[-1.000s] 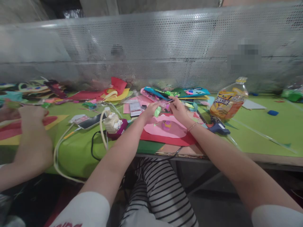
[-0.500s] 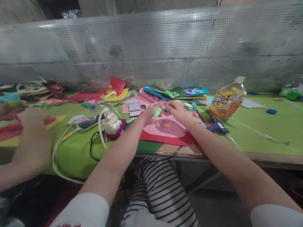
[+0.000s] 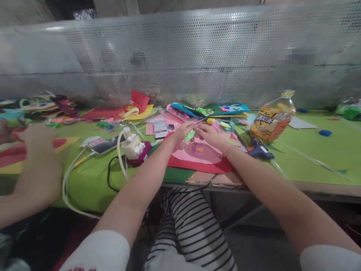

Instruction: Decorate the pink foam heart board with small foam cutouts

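My left hand [image 3: 184,132] is closed on a light green lump [image 3: 190,136], which looks like modelling clay, perhaps in clear plastic wrap. Right beside it my right hand [image 3: 211,134], with a bracelet at the wrist, has its fingers bent together in a pinch. What lies between those fingers is too small to make out. Below both hands lies a pink rounded sheet [image 3: 183,153] bearing a purple and yellow shape [image 3: 198,149]. A red sheet [image 3: 208,168] is under the pink one.
To the right are a glue gun [image 3: 261,150] and a tilted plastic bottle [image 3: 269,120] of orange liquid. A power adapter [image 3: 134,146] with cables and a phone [image 3: 108,145] lie left. Another person's hand [image 3: 39,137] works over red and yellow sheets. A perforated metal panel [image 3: 180,56] stands behind.
My hands have drawn closer together, with the right hand's fingers moving left and bending in toward the green lump. The sheets below stay put.
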`<state>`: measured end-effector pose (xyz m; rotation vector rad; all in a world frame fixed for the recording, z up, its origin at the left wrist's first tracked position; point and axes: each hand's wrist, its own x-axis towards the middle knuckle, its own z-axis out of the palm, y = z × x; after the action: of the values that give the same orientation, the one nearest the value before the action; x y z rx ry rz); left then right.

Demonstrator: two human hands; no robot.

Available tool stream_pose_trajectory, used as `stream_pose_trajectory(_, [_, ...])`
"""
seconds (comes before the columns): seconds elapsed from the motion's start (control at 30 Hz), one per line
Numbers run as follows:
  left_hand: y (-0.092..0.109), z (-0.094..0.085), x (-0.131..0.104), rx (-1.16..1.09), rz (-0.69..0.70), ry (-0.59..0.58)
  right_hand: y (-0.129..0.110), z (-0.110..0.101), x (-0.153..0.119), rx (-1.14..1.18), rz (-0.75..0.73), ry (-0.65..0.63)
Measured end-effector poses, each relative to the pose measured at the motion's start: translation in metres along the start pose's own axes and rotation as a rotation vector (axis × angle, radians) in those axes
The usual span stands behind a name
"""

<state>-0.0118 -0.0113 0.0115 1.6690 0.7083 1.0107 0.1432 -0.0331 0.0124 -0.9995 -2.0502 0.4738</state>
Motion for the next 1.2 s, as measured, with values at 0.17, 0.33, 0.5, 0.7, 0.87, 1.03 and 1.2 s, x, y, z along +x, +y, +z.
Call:
stream_pose_trajectory(0.17, [0.0,-0.001,0.001,-0.013,0.035,-0.029,-0.002,0.0,0.0,0.062,0.032,-0.004])
stream_pose_trajectory(0.33, [0.001,0.0,0.001,-0.022,0.027,-0.044,-0.004,0.0,-0.001,0.118,0.016,-0.011])
stream_pose_trajectory(0.5, [0.003,0.001,-0.001,-0.071,-0.024,0.007,-0.003,-0.001,0.0,0.206,0.053,0.01])
stream_pose_trajectory(0.7, [0.01,0.003,-0.004,-0.089,-0.041,0.131,0.001,-0.001,0.001,0.273,0.09,0.056])
stream_pose_trajectory(0.87, [0.014,0.005,-0.005,0.006,-0.011,0.161,-0.002,0.0,0.0,0.273,0.09,0.035])
stream_pose_trajectory(1.03, [0.012,0.005,-0.005,0.075,0.03,0.148,-0.002,0.0,0.0,0.228,0.083,0.046])
stream_pose_trajectory(1.2, [0.008,0.003,-0.004,0.096,0.049,0.133,-0.004,0.0,0.0,0.177,0.078,0.036])
